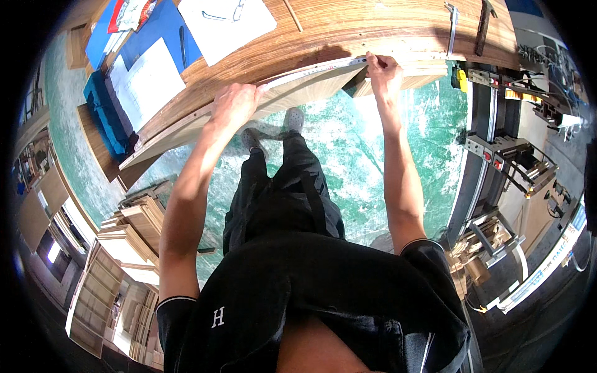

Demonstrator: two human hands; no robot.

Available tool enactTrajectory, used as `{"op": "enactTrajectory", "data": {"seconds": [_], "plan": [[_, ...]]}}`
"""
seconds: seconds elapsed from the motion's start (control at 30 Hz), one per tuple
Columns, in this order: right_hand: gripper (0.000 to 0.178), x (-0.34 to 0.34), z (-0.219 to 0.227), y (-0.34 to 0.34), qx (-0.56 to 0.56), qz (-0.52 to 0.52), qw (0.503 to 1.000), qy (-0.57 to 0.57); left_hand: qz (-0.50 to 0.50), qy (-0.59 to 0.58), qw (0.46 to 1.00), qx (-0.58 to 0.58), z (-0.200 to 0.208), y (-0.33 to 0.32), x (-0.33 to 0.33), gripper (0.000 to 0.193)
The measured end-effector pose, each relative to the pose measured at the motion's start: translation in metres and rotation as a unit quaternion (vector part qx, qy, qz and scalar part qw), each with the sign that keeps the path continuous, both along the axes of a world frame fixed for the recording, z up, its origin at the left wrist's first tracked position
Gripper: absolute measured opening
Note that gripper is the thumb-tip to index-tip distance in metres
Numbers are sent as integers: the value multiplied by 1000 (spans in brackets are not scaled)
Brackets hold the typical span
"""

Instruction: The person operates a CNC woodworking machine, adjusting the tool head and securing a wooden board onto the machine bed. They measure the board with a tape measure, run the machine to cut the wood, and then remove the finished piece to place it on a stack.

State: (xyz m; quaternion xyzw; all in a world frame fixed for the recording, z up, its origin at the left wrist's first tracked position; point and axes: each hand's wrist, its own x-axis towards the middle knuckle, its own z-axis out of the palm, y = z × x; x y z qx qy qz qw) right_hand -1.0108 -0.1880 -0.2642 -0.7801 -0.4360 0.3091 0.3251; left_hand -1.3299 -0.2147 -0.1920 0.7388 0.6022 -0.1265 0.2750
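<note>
A white measuring tape (311, 72) with small dark and red marks is stretched along the front edge of a light wooden panel (305, 92). My left hand (235, 104) is closed at the tape's left end, over the panel's edge. With thumb and fingers pinched, my right hand (384, 71) grips the tape's right end at the bench edge. Both forearms reach forward, and the tape lies almost straight between the hands. Behind it is the wooden workbench (348, 28). What lies inside my left fingers is mostly hidden.
On the bench are a hammer (484, 28), a metal bar tool (453, 31), a thin wooden stick (293, 15) and papers (149, 84) on blue sheets. Stacked boards (127, 245) stand at left. Machinery with rails (491, 146) runs along the right.
</note>
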Motion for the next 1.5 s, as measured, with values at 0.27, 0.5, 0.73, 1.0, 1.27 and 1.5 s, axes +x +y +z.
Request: {"op": "enactTrajectory", "data": {"seconds": [0.27,0.5,0.73,1.0,1.27,1.5], "plan": [[37,1,11,-5,-14,16,995,95,20,8,1000,2,-3,0,3,62],[36,4,17,-15,-2,33,984,173,18,12,1000,3,-8,1,1,62],[38,0,16,-18,-7,11,981,194,15,13,1000,10,-4,1,2,61],[37,-11,6,-49,-19,-17,976,214,19,19,1000,0,-5,0,2,63],[34,-13,-1,-56,-24,-34,975,217,19,25,999,-21,1,3,5,62],[34,-12,4,-46,-20,-16,975,222,22,34,999,-18,0,4,5,61]]}}
